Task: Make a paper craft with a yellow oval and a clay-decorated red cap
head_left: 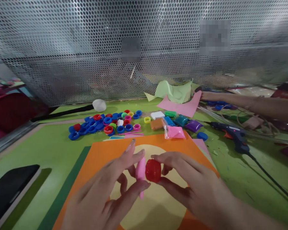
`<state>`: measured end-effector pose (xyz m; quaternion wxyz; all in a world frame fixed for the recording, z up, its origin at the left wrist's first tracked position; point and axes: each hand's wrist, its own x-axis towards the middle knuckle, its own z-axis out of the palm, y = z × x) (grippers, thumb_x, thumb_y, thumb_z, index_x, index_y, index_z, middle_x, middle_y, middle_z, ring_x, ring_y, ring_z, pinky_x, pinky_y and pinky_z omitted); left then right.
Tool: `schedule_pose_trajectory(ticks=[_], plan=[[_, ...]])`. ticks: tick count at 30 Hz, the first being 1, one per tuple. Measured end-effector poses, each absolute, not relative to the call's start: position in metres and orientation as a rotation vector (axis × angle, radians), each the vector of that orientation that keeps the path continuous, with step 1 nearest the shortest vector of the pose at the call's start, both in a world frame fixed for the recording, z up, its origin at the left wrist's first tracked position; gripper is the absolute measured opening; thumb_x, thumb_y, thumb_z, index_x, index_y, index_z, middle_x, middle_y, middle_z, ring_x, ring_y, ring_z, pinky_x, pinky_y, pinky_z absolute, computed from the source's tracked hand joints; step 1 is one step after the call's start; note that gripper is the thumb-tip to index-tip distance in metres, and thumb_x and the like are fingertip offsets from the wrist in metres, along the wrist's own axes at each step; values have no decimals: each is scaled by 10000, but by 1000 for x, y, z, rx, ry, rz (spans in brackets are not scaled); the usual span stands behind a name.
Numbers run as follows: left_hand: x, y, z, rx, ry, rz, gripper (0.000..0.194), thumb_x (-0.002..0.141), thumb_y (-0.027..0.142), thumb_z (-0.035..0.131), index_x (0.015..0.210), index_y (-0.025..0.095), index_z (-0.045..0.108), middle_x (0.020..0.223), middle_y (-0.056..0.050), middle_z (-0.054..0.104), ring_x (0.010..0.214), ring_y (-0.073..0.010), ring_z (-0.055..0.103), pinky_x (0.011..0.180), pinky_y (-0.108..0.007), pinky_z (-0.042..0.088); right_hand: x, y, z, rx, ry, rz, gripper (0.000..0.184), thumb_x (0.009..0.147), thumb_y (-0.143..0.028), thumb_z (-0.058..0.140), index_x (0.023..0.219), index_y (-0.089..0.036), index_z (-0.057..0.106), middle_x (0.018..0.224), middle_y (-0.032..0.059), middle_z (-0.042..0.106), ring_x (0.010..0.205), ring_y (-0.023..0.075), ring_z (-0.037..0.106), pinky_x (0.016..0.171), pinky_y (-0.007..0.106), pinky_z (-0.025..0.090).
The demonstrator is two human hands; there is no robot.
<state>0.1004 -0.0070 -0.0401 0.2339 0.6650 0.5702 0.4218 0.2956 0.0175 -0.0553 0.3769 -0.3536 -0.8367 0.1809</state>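
Left hand and right hand, over the bench between the side edges of the orange sheet, pinch respectively a pink piece and, just beside it, a shorter red piece. Squeezing hard could dent the pink piece, if soft; a loose pinch could drop the red piece.

Lower centre, the red piece is looking glossy and smooth, while the pink piece beside it is showing a matt finish. The orange sheet is looking like matt paper. Across the top, the perforated metal screen is gleaming. Left of centre, the caps are looking like plastic; right of centre, the pink packet is shining in clear plastic.
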Motion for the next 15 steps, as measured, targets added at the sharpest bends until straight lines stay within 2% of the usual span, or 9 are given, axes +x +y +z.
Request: schedule_pose_trajectory(ticks=[3, 6, 12, 15], plan=[[101, -6, -42, 1947, 1457, 1255, 389, 746, 468, 598, 1115, 505, 481, 960, 124, 685, 575, -106, 619, 563, -175, 534, 296, 17, -53, -895, -2151, 457, 263, 853, -180, 522, 1106, -230, 472, 1015, 6, 612, 925, 110, 589, 865, 158, 456], [108, -9, -39, 1859, 1519, 1313, 387, 732, 513, 592, 1102, 536, 482, 916, 139, 687, 582, -98, 606, 580, -165, 536, 296, 17, -51, -896, -2202, 456, 253, 863, -178, 498, 1111, -224, 473, 1053, 13, 607, 952, 121, 584, 864, 174, 463], [113, -15, -38, 1651, 1590, 1266, 385, 704, 627, 521, 1039, 443, 568, 952, 75, 676, 628, -136, 611, 587, -211, 567, 297, 16, -51, -885, -2233, 422, 267, 864, -177, 495, 1129, -207, 482, 1081, 26, 605, 987, 125, 573, 864, 184, 470], [105, -10, -39, 1905, 1530, 1178, 379, 744, 534, 563, 1096, 394, 541, 882, 56, 683, 661, -136, 617, 588, -195, 553, 296, 15, -52, -852, -2228, 418, 242, 860, -179, 503, 1102, -193, 504, 1050, 36, 617, 976, 125, 579, 845, 183, 483]])
